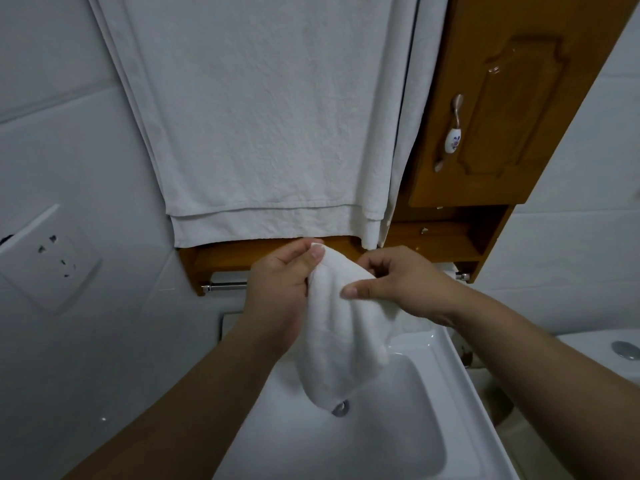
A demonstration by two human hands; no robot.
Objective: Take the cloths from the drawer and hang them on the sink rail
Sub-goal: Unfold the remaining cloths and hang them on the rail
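A small white cloth [341,327] hangs bunched over the white sink [433,393], its lower end near the drain [340,407]. My left hand [277,292] pinches the cloth's top left corner between thumb and fingers. My right hand [398,282] grips the cloth's right edge, thumb pressed on its front. Both hands are just in front of the chrome rail [225,286], which runs under the wooden shelf; my hands and the cloth hide the rail's middle, and its right end [462,276] shows past my right hand.
Large white towels [263,126] hang down the wall above the shelf. A wooden cabinet door [502,116] with a ceramic handle is at the upper right. A wall socket [52,258] is on the left tiles. A toilet tank lid [616,351] is at the right.
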